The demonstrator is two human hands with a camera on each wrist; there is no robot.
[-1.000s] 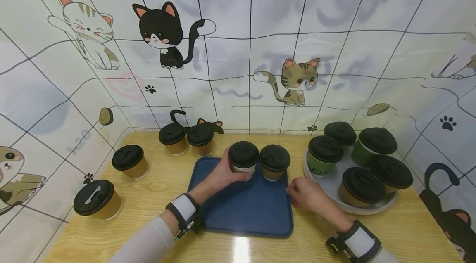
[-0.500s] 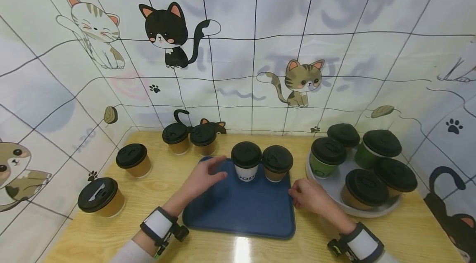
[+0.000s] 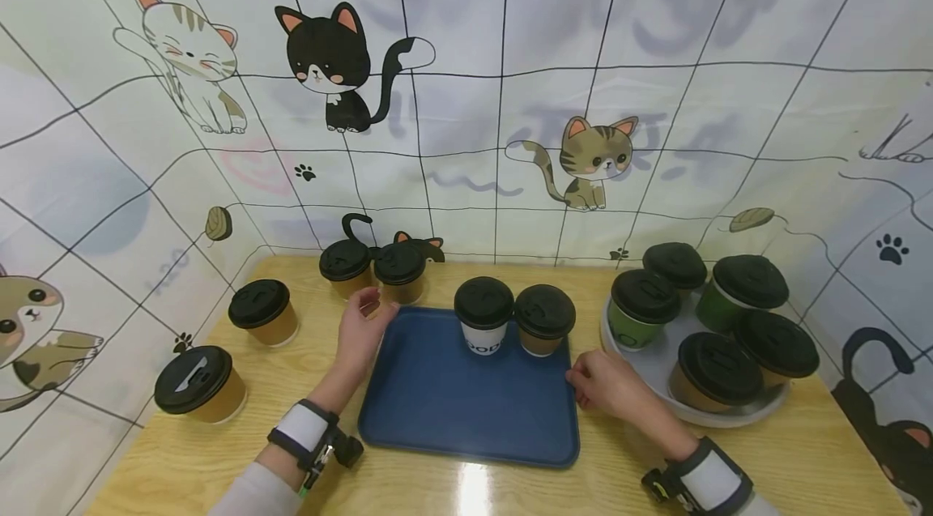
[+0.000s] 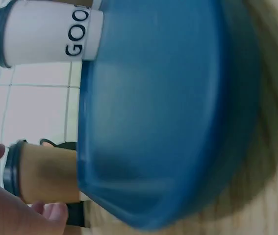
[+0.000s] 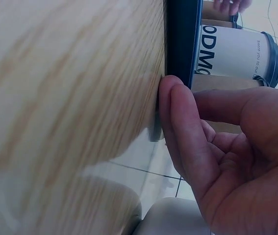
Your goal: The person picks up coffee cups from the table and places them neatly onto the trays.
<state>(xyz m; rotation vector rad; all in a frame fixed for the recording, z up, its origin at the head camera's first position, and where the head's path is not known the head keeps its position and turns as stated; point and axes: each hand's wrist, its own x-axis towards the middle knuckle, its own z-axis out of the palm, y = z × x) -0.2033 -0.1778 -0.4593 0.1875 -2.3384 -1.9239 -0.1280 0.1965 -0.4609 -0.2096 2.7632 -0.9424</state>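
Observation:
My left hand [image 3: 362, 335] is beside the tray's back left corner, thumb and fingers spread, near the brown paper cup [image 3: 401, 273] with a black lid. In the left wrist view that brown cup [image 4: 48, 171] appears between thumb and fingers; contact cannot be told. My right hand [image 3: 608, 386] pinches the right rim of the blue tray [image 3: 466, 411]; in the right wrist view its fingertips [image 5: 172, 88] meet the tray edge [image 5: 183, 44]. On the tray's back right part stand a white lidded cup [image 3: 484, 330] with dark lettering and a brown lidded cup [image 3: 543, 326], side by side.
At right, a round pale plate [image 3: 659, 386] bears several green and brown lidded cups. Another brown cup [image 3: 346, 266] stands at the back left. Farther left are two more, one [image 3: 273, 321] behind the other [image 3: 215, 394]. A cat-printed wall covering [image 3: 459, 127] rises behind the table.
My left hand let go of the white cup, which stays on the tray, and moved left to the back brown cup. The right hand stays at the tray's rim.

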